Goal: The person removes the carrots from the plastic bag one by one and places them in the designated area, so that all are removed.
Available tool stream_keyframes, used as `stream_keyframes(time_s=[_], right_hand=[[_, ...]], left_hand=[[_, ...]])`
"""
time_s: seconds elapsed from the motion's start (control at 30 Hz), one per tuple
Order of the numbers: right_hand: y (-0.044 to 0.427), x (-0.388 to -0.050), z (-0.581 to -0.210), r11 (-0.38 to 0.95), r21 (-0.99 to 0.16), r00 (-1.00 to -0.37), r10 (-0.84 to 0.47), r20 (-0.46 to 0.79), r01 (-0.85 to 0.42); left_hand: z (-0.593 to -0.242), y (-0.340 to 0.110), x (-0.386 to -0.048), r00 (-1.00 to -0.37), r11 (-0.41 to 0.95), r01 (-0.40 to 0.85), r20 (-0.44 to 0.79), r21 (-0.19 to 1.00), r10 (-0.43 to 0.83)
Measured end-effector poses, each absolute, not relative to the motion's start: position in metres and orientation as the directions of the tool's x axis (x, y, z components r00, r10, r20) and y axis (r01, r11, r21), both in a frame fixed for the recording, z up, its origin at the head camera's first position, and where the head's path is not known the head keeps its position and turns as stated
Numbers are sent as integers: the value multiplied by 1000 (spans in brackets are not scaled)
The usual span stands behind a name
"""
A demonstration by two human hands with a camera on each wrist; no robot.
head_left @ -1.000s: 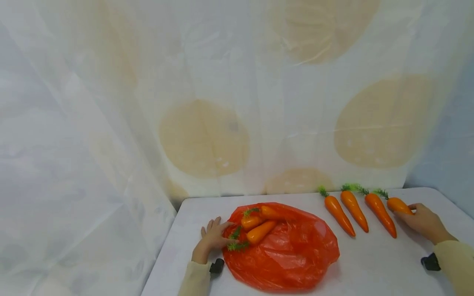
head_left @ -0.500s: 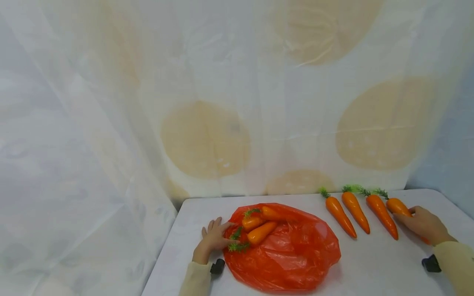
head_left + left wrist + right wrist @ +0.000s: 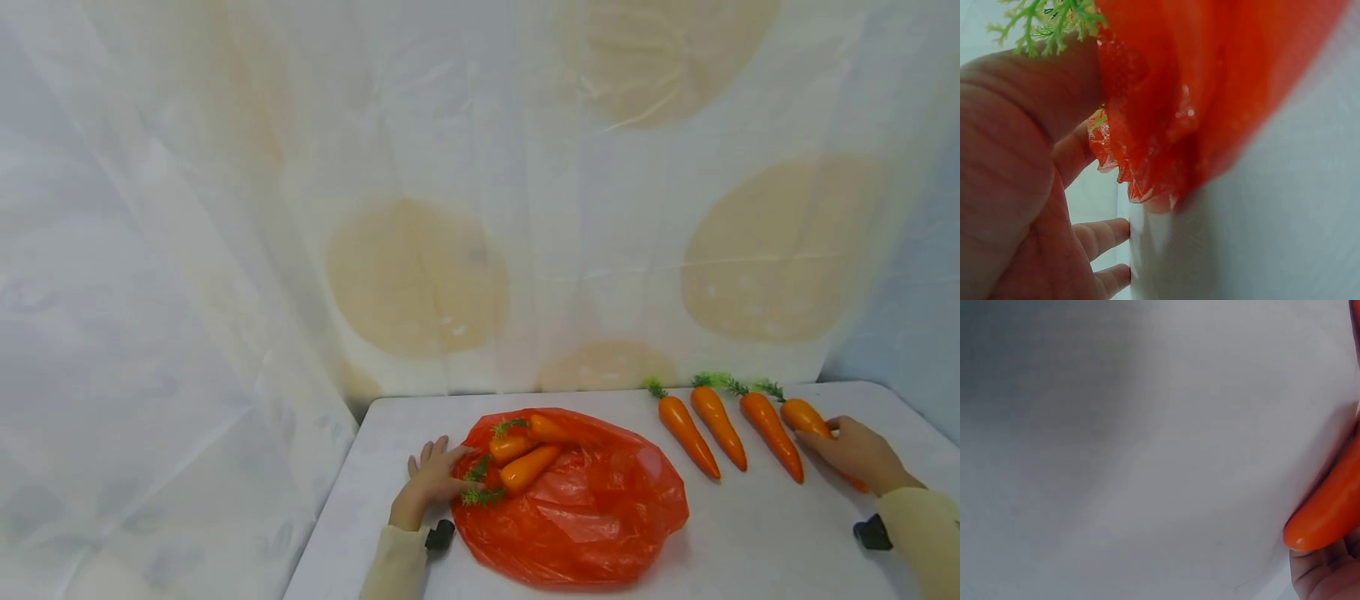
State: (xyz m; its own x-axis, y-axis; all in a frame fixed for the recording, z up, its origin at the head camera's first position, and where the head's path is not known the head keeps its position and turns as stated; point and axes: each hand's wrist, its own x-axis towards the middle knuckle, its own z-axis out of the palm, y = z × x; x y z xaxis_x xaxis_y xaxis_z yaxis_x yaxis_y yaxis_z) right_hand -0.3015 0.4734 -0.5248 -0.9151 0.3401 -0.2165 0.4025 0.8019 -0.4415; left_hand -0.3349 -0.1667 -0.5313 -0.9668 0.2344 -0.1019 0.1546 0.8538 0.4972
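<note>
My left hand [image 3: 431, 483] is at the left edge of a red plastic bag [image 3: 592, 525] that lies flat. In the left wrist view, thumb and index finger pinch the bag's crumpled rim [image 3: 1147, 125]; the other fingers extend to the tabletop. Orange carrots [image 3: 528, 469] with green tops lie at the bag's mouth, partly inside it. At the right, my right hand [image 3: 862, 454] holds a carrot [image 3: 804, 416] lying on the table, its middle hidden under the palm. The right wrist view shows that carrot's rounded tip [image 3: 1319, 519] with fingers beside it.
Left of the held carrot lie three more carrots, one [image 3: 771, 433] close by, another [image 3: 718, 427] in the middle and the last [image 3: 688, 437] nearest the bag. All sit on a white table [image 3: 750, 542] against a spotted curtain [image 3: 592, 208].
Under my right hand, the carrot's tip has come into sight below the palm, as the hand shifted slightly right. The left hand and the bag stay where they were.
</note>
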Motion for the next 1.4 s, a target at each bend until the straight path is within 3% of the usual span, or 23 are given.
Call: stream_keyframes(time_s=[0.3,0.53,0.73,1.13,1.4], right_hand=[[478,-302,-526,787,-465,-911,390,-133,405],[485,-300,-516,798,-507,-932,362,-26,324],[476,-298,-506,786,-538,-937,349,-21,305],[452,-301,-488,832,-545,-966,215,143,104],[429,-306,-478,842,-539,-977,105,186,-13]], left_hand=[[-531,-165,-335,-966,851,149,-111,503,235],[-531,-165,-335,-966,853,148,-110,500,232],[-532,-166,-335,-966,855,146,-115,497,232],[-533,-167,-336,-965,852,154,-109,501,238],[-532,-167,-336,-964,851,153,-114,502,240]])
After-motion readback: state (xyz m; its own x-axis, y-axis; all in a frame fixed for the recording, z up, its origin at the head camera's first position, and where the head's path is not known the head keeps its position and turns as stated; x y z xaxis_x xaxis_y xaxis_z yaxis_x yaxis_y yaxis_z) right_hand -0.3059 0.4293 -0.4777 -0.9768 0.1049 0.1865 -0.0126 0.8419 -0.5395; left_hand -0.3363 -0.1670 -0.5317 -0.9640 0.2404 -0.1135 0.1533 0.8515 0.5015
